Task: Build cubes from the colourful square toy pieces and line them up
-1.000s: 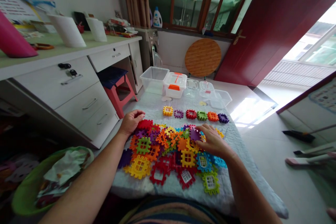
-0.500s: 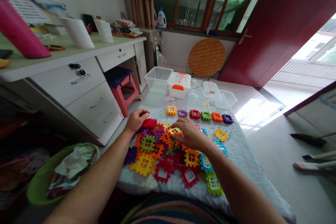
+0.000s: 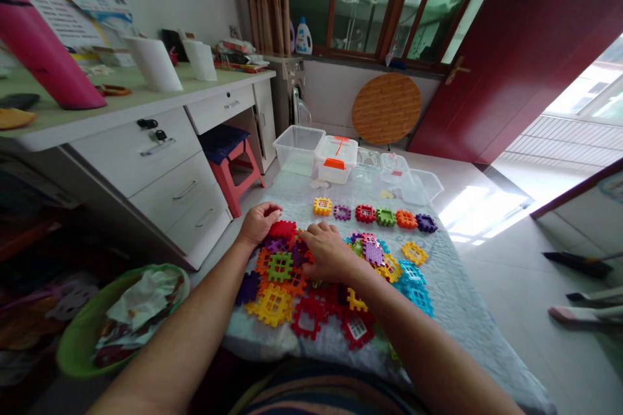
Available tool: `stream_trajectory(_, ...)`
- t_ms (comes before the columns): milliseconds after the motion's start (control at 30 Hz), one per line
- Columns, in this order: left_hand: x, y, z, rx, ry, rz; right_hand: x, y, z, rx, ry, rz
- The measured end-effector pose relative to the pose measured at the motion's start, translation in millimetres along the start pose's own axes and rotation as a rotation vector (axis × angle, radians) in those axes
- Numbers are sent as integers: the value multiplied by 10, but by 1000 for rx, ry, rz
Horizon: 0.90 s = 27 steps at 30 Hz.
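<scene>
Plastic, many colours: heap of notched window tiles [image 3: 302, 301], lying under and around both grips on the cloth-covered surface [image 3: 452, 301]

- Right grip [image 3: 328, 251]: palm down on the middle of the heap, fingers bent onto purple and orange pieces. Whether a piece is pinched underneath is hidden and cannot be told.
- Left grip [image 3: 263, 220]: just left of the right grip, at the heap's far left corner. Knuckles up, fingers curled in, touching the edge of a red tile [image 3: 283, 229]. Whether it clasps that tile cannot be told.
- Green tile [image 3: 281, 267]: between the two grips, a little nearer the person.
- Large yellow tile [image 3: 272, 305]: nearer the person again, at the heap's near left edge.
- Blue tiles [image 3: 413, 282]: right of the right grip.
- Single yellow tile [image 3: 415, 251]: right of the right grip, just beyond the blue tiles and a little apart from the heap.
- Row of six tiles [image 3: 374, 214]: beyond both grips and clear of the heap, set side by side. From left: yellow, purple, red, green, orange, purple.
- Clear plastic boxes [image 3: 298, 149]: beyond the row at the far edge of the surface. One has an orange latch [image 3: 335, 162].
- Red stool [image 3: 228, 162]: left of and beyond the left grip, on the floor under a white desk with drawers [image 3: 160, 162].
- Green basket [image 3: 78, 350]: well left of the left grip, low, holding crumpled paper
</scene>
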<state>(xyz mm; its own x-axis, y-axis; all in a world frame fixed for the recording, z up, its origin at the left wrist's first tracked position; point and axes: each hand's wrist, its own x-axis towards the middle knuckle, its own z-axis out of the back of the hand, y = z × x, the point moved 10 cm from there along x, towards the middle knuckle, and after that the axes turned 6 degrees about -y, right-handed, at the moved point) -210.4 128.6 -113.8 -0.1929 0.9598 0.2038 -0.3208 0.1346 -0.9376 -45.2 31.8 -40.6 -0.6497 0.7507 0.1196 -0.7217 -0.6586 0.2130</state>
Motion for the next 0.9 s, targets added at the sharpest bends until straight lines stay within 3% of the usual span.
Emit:
stream_trajectory(400,9,-47,0,4,8,-24,-13,-169,239,517,-128,-37)
stream_trajectory(600,2,-59,10,4,3,-13,-189,-607,548,606,-323,-138)
stream_trajectory(767,17,-24,6,28,11,-33,-694,-1084,867,384,-299,-232)
stream_trajectory(900,20,14,-4,48,22,-26,-1045,-1273,881,132,-158,-271)
